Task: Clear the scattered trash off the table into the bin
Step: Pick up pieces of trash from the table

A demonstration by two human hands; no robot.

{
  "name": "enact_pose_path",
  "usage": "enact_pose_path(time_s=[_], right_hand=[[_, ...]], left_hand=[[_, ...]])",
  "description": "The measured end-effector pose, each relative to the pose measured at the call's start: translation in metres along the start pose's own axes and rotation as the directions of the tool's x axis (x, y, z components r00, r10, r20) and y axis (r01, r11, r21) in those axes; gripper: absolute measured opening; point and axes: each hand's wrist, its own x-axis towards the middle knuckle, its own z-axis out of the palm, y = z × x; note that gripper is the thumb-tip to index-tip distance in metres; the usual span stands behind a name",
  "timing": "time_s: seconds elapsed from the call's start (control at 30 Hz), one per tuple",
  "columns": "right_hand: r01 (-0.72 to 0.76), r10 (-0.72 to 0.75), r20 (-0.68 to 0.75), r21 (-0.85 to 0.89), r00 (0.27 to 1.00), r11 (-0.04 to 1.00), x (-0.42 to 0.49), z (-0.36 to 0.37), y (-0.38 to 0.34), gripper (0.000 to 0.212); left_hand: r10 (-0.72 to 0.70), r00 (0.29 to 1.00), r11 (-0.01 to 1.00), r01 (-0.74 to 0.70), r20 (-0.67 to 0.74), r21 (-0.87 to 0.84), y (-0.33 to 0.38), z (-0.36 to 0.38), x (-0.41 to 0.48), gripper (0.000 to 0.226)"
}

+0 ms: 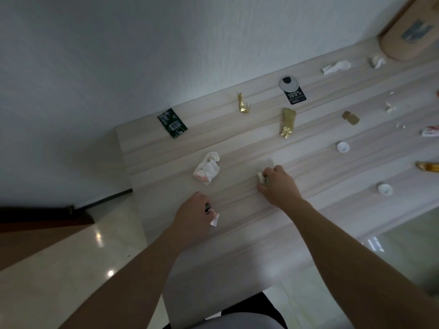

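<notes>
My left hand (193,213) is curled round a small red-and-white wrapper (214,219) near the table's front left. On the table's middle, my right hand (278,184) pinches a small pale scrap (260,177). Between and beyond them lies a crumpled white tissue with a pink stain (207,171). Farther back lie a green card (172,123), two gold wrappers (243,104) (288,123) and a black tag with a grey disc (291,90). No bin is in view.
To the right on the pale wood table (237,245) lie white tissues (336,67), two white caps (343,147) (384,188), a gold foil piece (350,118), another gold wrapper (428,166) and small crumbs. A cardboard box (408,27) stands at the far right. Glossy floor lies left.
</notes>
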Motion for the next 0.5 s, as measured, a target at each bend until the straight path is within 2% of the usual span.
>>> enact_pose_path(time_s=[0.17, 0.37, 0.5], right_hand=[[0.010, -0.008, -0.030, 0.038, 1.000, 0.999, -0.020, -0.002, -0.012, 0.021], [0.021, -0.018, -0.078, 0.044, 0.997, 0.999, -0.044, -0.004, -0.027, 0.011], [0.029, -0.023, -0.087, 0.061, 0.996, 0.998, -0.059, -0.005, -0.039, 0.010]], left_hand=[[-0.013, 1.000, 0.999, 0.013, -0.001, -0.030, -0.002, -0.007, -0.010, 0.036], [0.023, 1.000, 0.994, -0.024, -0.009, -0.105, -0.008, -0.024, -0.028, 0.017], [0.052, 0.998, 0.994, -0.056, -0.045, -0.089, -0.009, -0.036, -0.038, 0.012]])
